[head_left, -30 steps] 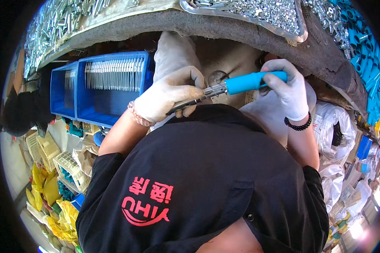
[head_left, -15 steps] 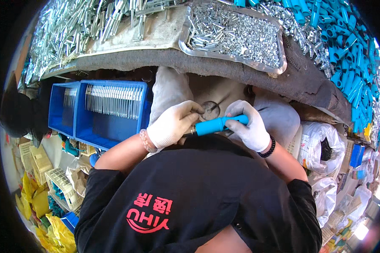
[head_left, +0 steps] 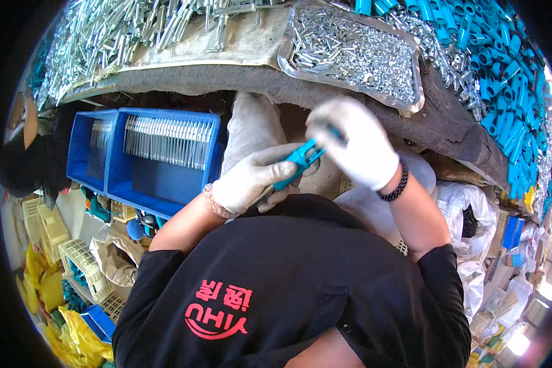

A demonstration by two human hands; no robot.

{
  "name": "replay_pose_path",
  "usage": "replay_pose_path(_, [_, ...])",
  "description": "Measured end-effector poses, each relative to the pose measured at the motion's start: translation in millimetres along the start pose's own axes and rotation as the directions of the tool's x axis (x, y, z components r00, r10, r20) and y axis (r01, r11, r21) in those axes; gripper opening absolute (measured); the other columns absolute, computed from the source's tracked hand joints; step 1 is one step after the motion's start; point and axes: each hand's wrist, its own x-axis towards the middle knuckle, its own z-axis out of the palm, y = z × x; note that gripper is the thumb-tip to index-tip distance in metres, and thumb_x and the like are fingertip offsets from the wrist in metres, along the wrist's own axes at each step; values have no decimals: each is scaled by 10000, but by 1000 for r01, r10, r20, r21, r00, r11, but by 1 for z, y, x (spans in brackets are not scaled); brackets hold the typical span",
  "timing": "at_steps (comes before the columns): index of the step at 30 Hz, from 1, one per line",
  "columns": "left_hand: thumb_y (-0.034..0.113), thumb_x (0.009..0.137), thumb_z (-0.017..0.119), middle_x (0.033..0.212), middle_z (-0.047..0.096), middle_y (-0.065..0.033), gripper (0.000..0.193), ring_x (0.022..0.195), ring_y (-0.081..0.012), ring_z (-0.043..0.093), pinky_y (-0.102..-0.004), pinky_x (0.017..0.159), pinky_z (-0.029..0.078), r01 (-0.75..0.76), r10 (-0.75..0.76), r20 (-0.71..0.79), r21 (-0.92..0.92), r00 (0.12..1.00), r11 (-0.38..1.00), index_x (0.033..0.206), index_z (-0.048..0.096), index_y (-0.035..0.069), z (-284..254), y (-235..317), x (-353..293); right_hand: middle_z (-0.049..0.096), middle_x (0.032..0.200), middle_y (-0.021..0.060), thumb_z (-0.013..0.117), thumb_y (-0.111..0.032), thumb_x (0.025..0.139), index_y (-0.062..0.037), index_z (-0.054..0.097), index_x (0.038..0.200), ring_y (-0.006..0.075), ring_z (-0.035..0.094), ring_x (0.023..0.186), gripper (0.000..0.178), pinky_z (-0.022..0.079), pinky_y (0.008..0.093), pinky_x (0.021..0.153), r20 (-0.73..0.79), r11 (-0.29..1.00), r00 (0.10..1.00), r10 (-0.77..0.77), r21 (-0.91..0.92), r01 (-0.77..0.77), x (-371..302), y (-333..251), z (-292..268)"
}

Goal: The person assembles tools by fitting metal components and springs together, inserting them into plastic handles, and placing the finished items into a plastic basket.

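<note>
My left hand [head_left: 251, 181], in a white work glove, is closed around the lower part of a teal plastic tube [head_left: 302, 158]. The tube slants up to the right over my lap, and slots show in its side. At its upper end is my right hand [head_left: 362, 144], also gloved, with the fingers curled about it and smeared by motion. A short teal piece shows between those fingers. Whether a metal part sits inside the tube is hidden.
Beyond my lap, the cloth-covered bench [head_left: 251, 76] carries heaped metal parts [head_left: 110, 43], a metal tray [head_left: 349, 91] of small fittings and many teal tubes [head_left: 503, 80]. Blue bins [head_left: 156, 181] with rows of metal rods stand left. A white sack [head_left: 475, 211] is at right.
My right hand has risen and moved away from me at the tube's upper end. The tube now tilts more steeply, and my left hand grips it further along.
</note>
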Motion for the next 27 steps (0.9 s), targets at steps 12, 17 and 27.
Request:
replay_pose_path(12, [358, 1028, 522, 794, 546, -36, 466, 541, -96, 474, -238, 431, 367, 13, -36, -245, -98, 969, 995, 1346, 518, 17, -2, -8, -5, 678, 815, 99, 731, -260, 826, -102, 733, 832, 302, 637, 850, 158, 486, 426, 825, -424, 805, 895, 139, -478, -352, 36, 51, 7])
replay_pose_path(17, [369, 1008, 553, 848, 543, -64, 441, 562, -103, 488, -235, 445, 380, 55, -80, -252, -102, 964, 993, 1248, 571, -1, -3, -2, -13, 685, 891, 87, 754, -132, 789, -98, 695, 814, 304, 637, 865, 72, 495, 413, 828, -427, 887, 904, -24, -427, -177, 28, 3, -9])
replay_pose_path(27, [308, 995, 571, 868, 564, -81, 365, 525, -117, 508, -239, 429, 396, 112, -169, -202, -264, 965, 958, 1203, 598, 9, -11, -24, -8, 642, 1011, 98, 750, -81, 768, -71, 658, 872, 294, 608, 939, 140, 502, 391, 832, -145, 976, 984, 107, -175, -132, -27, -20, 26])
